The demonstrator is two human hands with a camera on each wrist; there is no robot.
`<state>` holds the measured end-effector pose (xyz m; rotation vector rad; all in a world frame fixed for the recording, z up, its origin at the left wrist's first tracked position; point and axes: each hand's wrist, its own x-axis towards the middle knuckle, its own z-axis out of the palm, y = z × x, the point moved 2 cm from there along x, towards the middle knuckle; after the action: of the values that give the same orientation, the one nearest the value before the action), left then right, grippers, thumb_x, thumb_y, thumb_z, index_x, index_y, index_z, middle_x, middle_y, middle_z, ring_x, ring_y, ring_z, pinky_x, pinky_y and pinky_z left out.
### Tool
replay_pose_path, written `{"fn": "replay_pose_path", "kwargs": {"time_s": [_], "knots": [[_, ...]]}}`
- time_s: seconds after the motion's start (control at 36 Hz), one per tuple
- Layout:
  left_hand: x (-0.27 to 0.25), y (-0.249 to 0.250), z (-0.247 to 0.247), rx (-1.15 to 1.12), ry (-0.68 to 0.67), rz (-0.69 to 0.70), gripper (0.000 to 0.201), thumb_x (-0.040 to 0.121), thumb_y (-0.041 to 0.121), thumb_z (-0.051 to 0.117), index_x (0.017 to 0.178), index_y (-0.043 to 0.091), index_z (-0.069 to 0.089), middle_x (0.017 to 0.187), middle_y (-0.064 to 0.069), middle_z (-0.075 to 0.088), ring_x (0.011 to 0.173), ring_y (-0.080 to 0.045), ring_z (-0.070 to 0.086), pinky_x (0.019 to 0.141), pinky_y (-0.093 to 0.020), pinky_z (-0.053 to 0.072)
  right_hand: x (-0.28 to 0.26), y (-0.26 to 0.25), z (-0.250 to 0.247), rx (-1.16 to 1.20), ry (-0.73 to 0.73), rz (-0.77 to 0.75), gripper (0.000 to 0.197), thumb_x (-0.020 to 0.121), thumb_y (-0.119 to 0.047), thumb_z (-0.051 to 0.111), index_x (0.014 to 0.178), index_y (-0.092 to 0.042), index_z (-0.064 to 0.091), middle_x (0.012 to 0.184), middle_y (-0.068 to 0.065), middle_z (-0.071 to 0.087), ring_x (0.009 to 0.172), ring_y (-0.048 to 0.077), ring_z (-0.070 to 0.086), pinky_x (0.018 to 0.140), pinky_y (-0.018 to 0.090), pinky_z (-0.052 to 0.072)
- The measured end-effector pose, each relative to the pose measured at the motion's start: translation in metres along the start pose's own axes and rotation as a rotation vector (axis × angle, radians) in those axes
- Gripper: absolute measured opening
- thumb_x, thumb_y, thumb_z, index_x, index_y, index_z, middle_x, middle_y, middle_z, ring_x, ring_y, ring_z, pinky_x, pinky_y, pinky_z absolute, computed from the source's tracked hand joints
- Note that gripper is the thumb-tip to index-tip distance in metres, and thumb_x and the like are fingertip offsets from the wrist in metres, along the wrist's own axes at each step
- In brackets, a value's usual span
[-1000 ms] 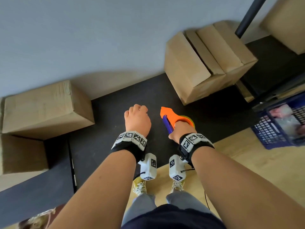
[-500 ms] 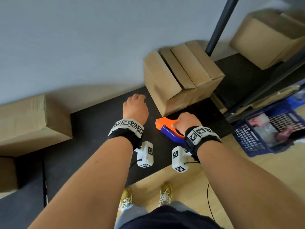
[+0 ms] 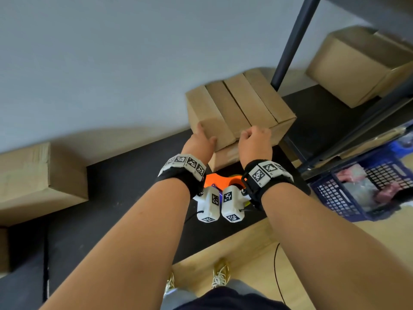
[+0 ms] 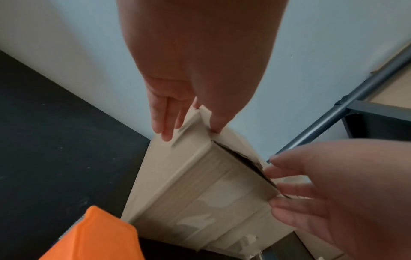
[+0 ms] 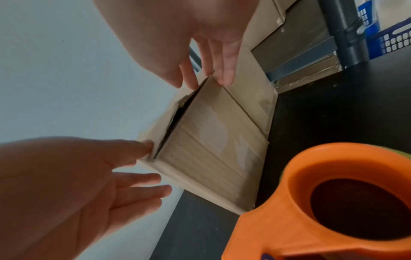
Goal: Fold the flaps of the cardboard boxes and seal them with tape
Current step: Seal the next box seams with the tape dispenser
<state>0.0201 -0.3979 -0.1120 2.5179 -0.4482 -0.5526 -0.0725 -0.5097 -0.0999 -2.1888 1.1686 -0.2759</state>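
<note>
A cardboard box (image 3: 241, 108) stands on the black table (image 3: 111, 186) by the wall, its top flaps folded down with an untaped seam between them. My left hand (image 3: 201, 139) lies at its near left corner, straight fingers (image 4: 164, 133) along the side and thumb on the top edge. My right hand (image 3: 254, 139) touches the near right corner, fingers (image 5: 224, 77) on the side face. A dark gap shows under the near flap (image 5: 173, 123). The orange tape dispenser (image 3: 220, 181) lies on the table beneath my wrists, held by neither hand.
Another brown box (image 3: 33, 182) sits at the table's left. A dark metal shelf post (image 3: 290, 43) rises just right of the box, with a further box (image 3: 357, 68) on the shelf. A blue basket (image 3: 362, 186) stands on the wooden floor at right.
My right hand let go of the tape dispenser, which now lies on the table. Both hands moved forward onto the near corners of the box.
</note>
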Motion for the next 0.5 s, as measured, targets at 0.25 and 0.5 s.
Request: {"fn": "replay_pose_path", "kwargs": {"time_s": [0.25, 0.5], "knots": [[-0.001, -0.024, -0.006, -0.208, -0.019, -0.075, 0.038, 0.094, 0.023, 0.047, 0.129, 0.01, 0.05, 0.12, -0.009, 0.062, 0.11, -0.028, 0.058, 0.084, -0.028, 0.043, 0.001, -0.01, 0.009, 0.051, -0.025, -0.062, 0.045, 0.094, -0.022, 0.061, 0.136, -0.017, 0.048, 0.13, 0.007, 0.055, 0.118, 0.025, 0.053, 0.096, 0.041, 0.049], [-0.024, -0.042, -0.033, -0.309, 0.063, -0.034, 0.033, 0.087, 0.017, 0.05, 0.118, 0.01, 0.059, 0.107, -0.008, 0.067, 0.098, -0.027, 0.063, 0.089, -0.041, 0.052, -0.016, -0.038, 0.005, 0.196, -0.034, -0.125, 0.033, 0.077, -0.024, 0.061, 0.109, -0.024, 0.059, 0.105, -0.002, 0.064, 0.101, 0.024, 0.059, 0.092, 0.046, 0.049]]}}
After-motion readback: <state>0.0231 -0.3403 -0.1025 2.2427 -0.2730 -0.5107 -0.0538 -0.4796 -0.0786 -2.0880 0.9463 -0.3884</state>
